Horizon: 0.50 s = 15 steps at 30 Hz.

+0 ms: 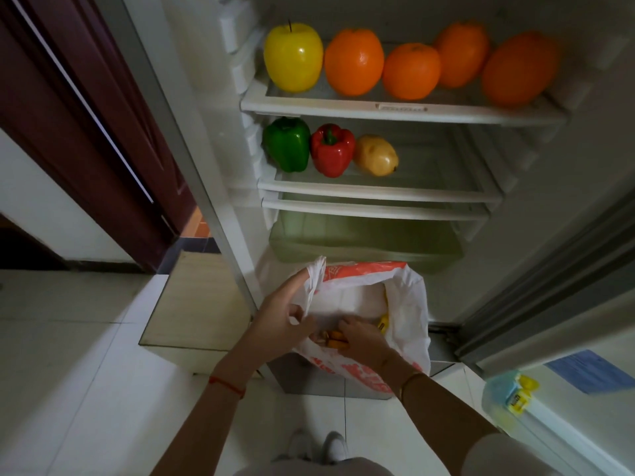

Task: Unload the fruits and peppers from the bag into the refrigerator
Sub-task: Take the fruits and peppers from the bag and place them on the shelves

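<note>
The white and orange plastic bag [403, 304] hangs open in front of the refrigerator's bottom. My left hand [281, 314] grips the bag's left handle. My right hand [360, 338] reaches inside the bag and closes on an orange item [335, 340]; a yellow item [383, 321] lies deeper in the bag. On the top shelf [343, 108] sit a yellow apple [292, 56] and several oranges [354, 61]. The middle shelf [360, 190] bears a green pepper [287, 143], a red pepper [332, 150] and a yellowish fruit [376, 154].
A translucent crisper drawer [360, 242] sits under the shelves. The open refrigerator door [567, 407] stands at right with a bottle [508, 395] in its rack. A dark wooden door [86, 132] is at left. A tiled floor and my white shoes [319, 444] lie below.
</note>
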Motion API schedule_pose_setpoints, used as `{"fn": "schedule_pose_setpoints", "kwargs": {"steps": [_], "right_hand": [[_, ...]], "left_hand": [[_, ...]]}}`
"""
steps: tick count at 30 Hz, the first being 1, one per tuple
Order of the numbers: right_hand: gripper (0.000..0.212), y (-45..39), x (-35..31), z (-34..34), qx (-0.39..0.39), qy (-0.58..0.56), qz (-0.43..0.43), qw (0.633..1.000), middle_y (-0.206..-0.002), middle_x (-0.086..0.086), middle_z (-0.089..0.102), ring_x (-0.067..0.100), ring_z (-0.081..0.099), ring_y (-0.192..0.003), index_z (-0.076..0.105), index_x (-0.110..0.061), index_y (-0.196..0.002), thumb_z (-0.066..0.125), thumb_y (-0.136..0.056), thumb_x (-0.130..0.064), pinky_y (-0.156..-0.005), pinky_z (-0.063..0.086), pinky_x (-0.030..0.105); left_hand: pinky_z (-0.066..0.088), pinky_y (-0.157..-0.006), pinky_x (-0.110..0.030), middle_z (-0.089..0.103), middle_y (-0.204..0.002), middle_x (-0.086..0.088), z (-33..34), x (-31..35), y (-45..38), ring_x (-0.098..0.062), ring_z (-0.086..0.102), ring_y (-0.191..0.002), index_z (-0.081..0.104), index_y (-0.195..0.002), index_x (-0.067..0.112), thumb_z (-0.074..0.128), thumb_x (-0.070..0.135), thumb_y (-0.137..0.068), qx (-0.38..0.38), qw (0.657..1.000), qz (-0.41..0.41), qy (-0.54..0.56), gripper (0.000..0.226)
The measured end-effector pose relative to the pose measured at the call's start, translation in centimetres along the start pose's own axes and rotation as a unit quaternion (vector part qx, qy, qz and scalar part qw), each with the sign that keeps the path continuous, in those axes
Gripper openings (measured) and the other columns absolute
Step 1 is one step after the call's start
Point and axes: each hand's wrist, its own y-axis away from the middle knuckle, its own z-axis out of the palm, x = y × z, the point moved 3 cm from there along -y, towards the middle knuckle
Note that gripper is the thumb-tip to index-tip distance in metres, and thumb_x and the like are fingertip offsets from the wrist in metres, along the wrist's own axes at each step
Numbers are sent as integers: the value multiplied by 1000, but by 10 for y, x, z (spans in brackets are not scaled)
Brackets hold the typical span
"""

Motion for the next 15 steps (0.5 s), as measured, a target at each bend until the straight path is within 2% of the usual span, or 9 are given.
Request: {"fn": "schedule_pose_setpoints", "kwargs": {"steps": [3, 6, 11, 13, 15], "right_hand": [[32, -1, -7, 0, 3, 10, 22, 1000, -125, 6, 58, 22, 62, -104, 54, -16, -118, 48, -99, -41, -85, 53, 31], [38, -4, -7, 4, -2, 15, 46, 999, -131, 10, 53, 23, 61, -107, 49, -13, -127, 49, -98, -38, -83, 52, 31], [43, -7, -9, 10, -9, -11, 88, 996, -134, 10, 52, 23, 58, -113, 47, -14, -129, 55, -95, -39, -89, 53, 32], [42, -6, -10, 7, 0, -45, 99, 994, -132, 9, 53, 24, 57, -115, 49, -15, -128, 55, -95, -39, -92, 51, 34], [42, -6, -10, 3, 13, -109, 110, 988, -125, 8, 58, 26, 57, -112, 55, -17, -124, 57, -92, -44, -94, 50, 38]], "left_hand": [[56, -52, -19, 60, -130, 5, 1, -1, 0, -8, 72, -77, 32, -151, 30, 68, 6, -87, 0, 1000, -5, -4, 78], [59, -54, -24, 60, -132, 4, 3, -3, 1, -11, 73, -78, 32, -151, 32, 69, 6, -86, -3, 1000, -10, -12, 79], [60, -56, -46, 58, -135, 5, 5, -8, 1, -25, 72, -72, 31, -151, 36, 64, 2, -85, -9, 999, -15, -35, 82], [60, -55, -46, 57, -136, 6, 5, -5, 3, -25, 72, -72, 30, -151, 37, 64, 1, -85, -11, 999, -15, -30, 83], [60, -51, -33, 56, -137, 7, 4, -1, 3, -18, 72, -74, 30, -150, 39, 64, 1, -86, -12, 1000, -10, -20, 82]]}}
